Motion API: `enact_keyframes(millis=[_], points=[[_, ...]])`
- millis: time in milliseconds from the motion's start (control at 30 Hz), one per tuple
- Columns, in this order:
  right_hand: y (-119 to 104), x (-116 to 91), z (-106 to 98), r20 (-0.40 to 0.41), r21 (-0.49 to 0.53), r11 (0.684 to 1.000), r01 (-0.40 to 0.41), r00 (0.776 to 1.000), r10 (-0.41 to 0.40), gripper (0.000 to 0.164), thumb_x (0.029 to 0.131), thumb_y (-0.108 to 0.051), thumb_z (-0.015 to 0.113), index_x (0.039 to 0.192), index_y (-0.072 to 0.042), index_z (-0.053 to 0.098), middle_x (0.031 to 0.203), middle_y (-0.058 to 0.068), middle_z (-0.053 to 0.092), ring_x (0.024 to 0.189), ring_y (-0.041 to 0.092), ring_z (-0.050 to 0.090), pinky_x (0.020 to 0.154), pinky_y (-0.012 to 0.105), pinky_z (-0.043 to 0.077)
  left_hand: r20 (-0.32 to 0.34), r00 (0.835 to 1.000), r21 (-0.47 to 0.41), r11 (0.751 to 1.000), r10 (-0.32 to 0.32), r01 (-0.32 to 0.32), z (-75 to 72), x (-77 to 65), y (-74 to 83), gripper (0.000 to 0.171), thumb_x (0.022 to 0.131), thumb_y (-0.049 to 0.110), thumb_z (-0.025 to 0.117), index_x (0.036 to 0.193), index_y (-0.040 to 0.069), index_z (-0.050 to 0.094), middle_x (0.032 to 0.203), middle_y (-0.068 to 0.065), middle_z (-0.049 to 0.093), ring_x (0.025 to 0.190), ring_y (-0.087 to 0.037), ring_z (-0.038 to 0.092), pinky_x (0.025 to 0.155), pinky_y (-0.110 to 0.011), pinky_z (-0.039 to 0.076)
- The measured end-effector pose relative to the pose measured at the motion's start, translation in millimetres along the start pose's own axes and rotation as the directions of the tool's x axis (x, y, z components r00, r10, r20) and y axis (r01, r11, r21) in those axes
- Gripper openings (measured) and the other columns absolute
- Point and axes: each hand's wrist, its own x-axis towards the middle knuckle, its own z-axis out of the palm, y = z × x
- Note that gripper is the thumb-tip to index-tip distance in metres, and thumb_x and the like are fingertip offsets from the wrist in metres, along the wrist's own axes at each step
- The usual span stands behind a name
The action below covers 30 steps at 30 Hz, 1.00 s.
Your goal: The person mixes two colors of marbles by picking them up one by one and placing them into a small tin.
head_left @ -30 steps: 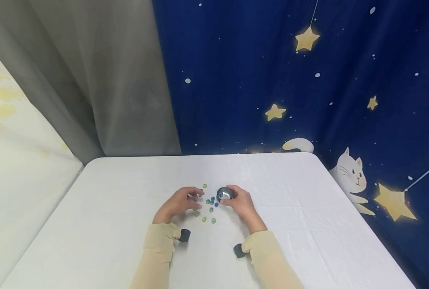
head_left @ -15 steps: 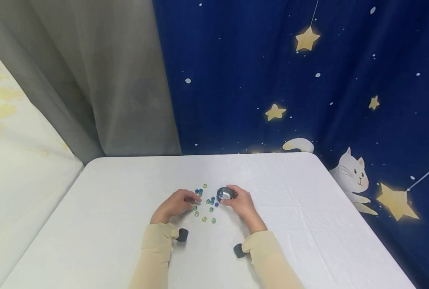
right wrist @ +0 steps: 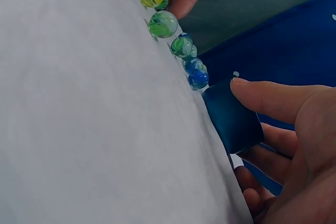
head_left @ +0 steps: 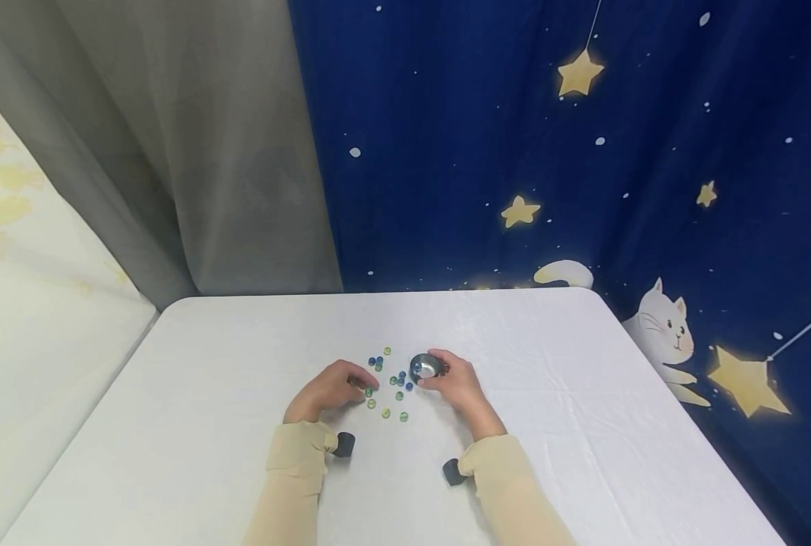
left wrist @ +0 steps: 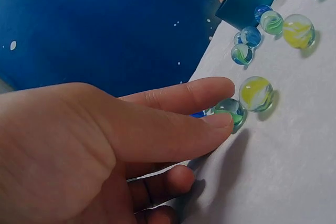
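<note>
My left hand (head_left: 331,388) is low over the table at the left of several scattered glass marbles. In the left wrist view its thumb and index fingertip close on a green-swirled marble (left wrist: 231,109). A yellow-swirled marble (left wrist: 256,94) lies right beside that one. My right hand (head_left: 458,385) grips a small round metal cup (right wrist: 232,116) by its side, thumb on the near edge and fingers round the back. The cup's silvery inside faces up in the head view, with a blue marble (head_left: 417,367) showing in it.
Blue marbles (head_left: 401,379) lie just left of the cup, and another blue cluster (head_left: 375,361) sits beyond my left fingers. Green and yellow marbles (head_left: 386,413) lie nearer to me. A white cloth (head_left: 583,455) covers the table; curtains (head_left: 446,189) hang behind it.
My left hand has drawn back and slightly down toward the green marble, uncovering the blue marbles beyond it. The right hand and cup have stayed in place.
</note>
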Motion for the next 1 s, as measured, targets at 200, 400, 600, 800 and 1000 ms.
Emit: enact_keyframes(millis=[200, 400, 600, 800, 1000], points=[[0.2, -0.3, -1.7, 0.007, -0.006, 1.0, 0.014, 1.0, -0.014, 0.062, 0.073, -0.016, 0.083, 0.13, -0.013, 0.061, 0.13, 0.012, 0.06, 0.119, 0.034, 0.054, 0.098, 0.051, 0.04, -0.008, 0.998, 0.019, 0.998, -0.059, 0.059, 1.7, 1.4, 0.8, 0.025, 0.076, -0.002, 0.071, 0.091, 0.016, 0.077, 0.092, 0.002, 0.067, 0.091, -0.017, 0.058, 0.086, -0.042, 0.045], [-0.4, -1.4, -4.5, 0.01, -0.004, 1.0, 0.022, 1.0, -0.022, 0.061, 0.073, -0.016, 0.083, 0.129, -0.013, 0.061, 0.128, 0.012, 0.061, 0.118, 0.034, 0.054, 0.099, 0.051, 0.039, -0.013, 0.995, 0.02, 0.995, -0.098, 0.098, 2.8, 2.9, 1.4, 0.021, 0.077, 0.001, 0.072, 0.09, 0.017, 0.076, 0.091, 0.003, 0.066, 0.088, -0.017, 0.058, 0.083, -0.042, 0.046], [-0.6, -1.6, -4.7, 0.014, 0.019, 1.0, 0.004, 1.0, -0.004, 0.06, 0.072, -0.015, 0.083, 0.128, -0.014, 0.062, 0.127, 0.011, 0.061, 0.119, 0.033, 0.053, 0.1, 0.051, 0.038, -0.029, 0.994, 0.025, 0.994, -0.108, 0.109, 3.1, 3.3, 0.6, 0.02, 0.076, 0.003, 0.075, 0.088, 0.018, 0.076, 0.087, 0.003, 0.065, 0.084, -0.016, 0.057, 0.081, -0.04, 0.046], [-0.7, -1.1, -4.6, 0.015, 0.037, 0.999, -0.016, 1.0, 0.016, 0.059, 0.072, -0.014, 0.083, 0.128, -0.015, 0.063, 0.129, 0.01, 0.061, 0.121, 0.034, 0.052, 0.101, 0.052, 0.037, -0.036, 0.994, 0.032, 0.994, -0.107, 0.108, 2.6, 3.0, 1.0, 0.02, 0.074, 0.002, 0.075, 0.088, 0.017, 0.076, 0.087, 0.003, 0.065, 0.083, -0.017, 0.056, 0.079, -0.039, 0.045], [-0.7, -1.7, -4.6, 0.017, 0.022, 1.0, -0.01, 1.0, 0.01, 0.059, 0.072, -0.015, 0.083, 0.127, -0.015, 0.063, 0.127, 0.01, 0.061, 0.119, 0.033, 0.053, 0.101, 0.052, 0.037, -0.047, 0.991, 0.039, 0.991, -0.126, 0.128, 4.6, 2.9, 0.4, 0.017, 0.076, 0.003, 0.075, 0.088, 0.016, 0.076, 0.085, 0.002, 0.065, 0.083, -0.017, 0.056, 0.078, -0.038, 0.045]])
